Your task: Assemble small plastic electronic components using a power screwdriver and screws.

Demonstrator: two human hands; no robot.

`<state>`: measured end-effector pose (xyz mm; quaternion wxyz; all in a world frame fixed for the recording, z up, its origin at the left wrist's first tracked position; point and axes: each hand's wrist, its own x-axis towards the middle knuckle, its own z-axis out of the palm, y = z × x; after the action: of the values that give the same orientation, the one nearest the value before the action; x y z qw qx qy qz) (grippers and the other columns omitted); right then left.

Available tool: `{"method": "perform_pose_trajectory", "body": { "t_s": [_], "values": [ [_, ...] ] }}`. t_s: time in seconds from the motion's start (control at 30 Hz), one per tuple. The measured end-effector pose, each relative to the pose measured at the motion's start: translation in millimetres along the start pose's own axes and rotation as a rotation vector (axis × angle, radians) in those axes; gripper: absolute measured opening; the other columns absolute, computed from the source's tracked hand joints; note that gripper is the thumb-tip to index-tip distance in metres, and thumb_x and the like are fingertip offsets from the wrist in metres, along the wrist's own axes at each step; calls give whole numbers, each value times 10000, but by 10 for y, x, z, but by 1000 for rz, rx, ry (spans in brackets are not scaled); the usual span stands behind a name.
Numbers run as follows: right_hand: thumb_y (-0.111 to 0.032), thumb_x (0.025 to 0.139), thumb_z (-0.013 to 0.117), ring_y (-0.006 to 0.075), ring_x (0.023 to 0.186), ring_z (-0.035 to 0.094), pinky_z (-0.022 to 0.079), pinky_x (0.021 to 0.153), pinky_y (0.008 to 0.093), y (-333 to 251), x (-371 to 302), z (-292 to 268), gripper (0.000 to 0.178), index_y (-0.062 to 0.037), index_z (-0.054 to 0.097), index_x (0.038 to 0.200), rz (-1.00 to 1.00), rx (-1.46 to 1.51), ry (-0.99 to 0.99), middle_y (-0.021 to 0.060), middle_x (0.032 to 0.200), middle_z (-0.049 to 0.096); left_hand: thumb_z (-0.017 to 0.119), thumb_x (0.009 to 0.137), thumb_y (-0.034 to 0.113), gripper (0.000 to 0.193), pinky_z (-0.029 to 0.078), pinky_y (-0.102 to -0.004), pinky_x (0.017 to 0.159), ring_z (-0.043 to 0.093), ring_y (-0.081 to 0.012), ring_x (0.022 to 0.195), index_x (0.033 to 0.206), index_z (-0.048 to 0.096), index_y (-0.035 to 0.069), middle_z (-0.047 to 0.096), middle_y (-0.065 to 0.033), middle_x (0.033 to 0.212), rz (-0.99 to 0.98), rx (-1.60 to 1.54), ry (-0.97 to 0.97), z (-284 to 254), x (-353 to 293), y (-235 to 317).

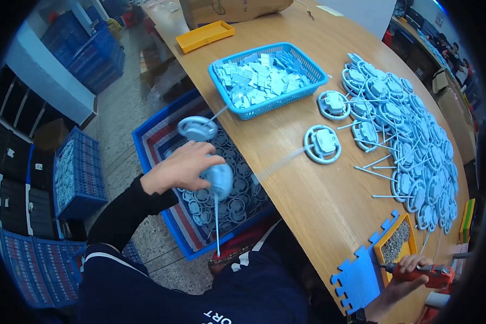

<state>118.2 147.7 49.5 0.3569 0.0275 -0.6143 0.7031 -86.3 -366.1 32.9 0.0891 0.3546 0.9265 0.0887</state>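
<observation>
My left hand (184, 166) is out over the open blue crate at the table's left edge. Its thumb and fingers are closed around a light blue steering-wheel-shaped plastic part (220, 181), blurred, with a thin rod pointing down. A second wheel-shaped part (197, 128) appears just beyond the knuckles; whether the hand touches it I cannot tell. Many similar wheel parts (236, 206) lie in the crate (184, 237). At the lower right, my right hand (412, 270) grips a red power screwdriver (434, 275), its tip beside a yellow tray (386, 254) of small screws.
A pile of wheel parts (410, 135) covers the table's right side, with a single one (323, 144) nearer the middle. Beyond stand a blue basket (254, 112) of flat pieces and a yellow tray (205, 36). A blue foam mat (357, 281) lies near the screw tray.
</observation>
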Motion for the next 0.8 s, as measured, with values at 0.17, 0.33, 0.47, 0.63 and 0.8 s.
{"method": "perform_pose_trajectory", "body": {
  "t_s": [0.17,0.33,0.47,0.63,0.8],
  "values": [
    [-612,842,610,103,531,423,376,545,247,86,196,414,583,-77,416,969,18,-9,-3,13,669,419,727,753,230,362,484,-412,848,579,-309,1015,1066,615,86,590,-125,1067,298,-193,348,149,821,473],
    [-563,869,612,105,561,434,388,576,263,2,132,612,537,-71,431,985,8,30,-108,12,692,421,727,761,387,504,367,-551,986,408,-380,1253,1162,605,106,501,-177,1262,413,-140,455,673,2146,943],
    [-573,851,629,110,546,455,397,548,260,-105,-22,530,545,-85,425,982,-3,-65,6,10,685,433,636,812,530,457,344,-578,967,410,-344,1227,952,678,97,522,-135,1201,456,-117,209,546,2178,887],
    [-577,811,678,107,556,477,403,554,252,-170,-148,189,573,-101,440,1023,48,-86,66,9,695,471,682,821,453,351,331,-568,986,591,-277,963,754,671,109,602,-74,781,285,-66,106,169,1287,512],
    [-564,755,744,167,704,556,476,716,335,-362,-352,-195,721,-66,447,1183,119,-137,75,49,825,534,783,766,324,418,316,-532,1076,611,-321,1099,1080,653,81,661,-106,1073,576,-530,530,-1064,763,1478]
  ]
}}
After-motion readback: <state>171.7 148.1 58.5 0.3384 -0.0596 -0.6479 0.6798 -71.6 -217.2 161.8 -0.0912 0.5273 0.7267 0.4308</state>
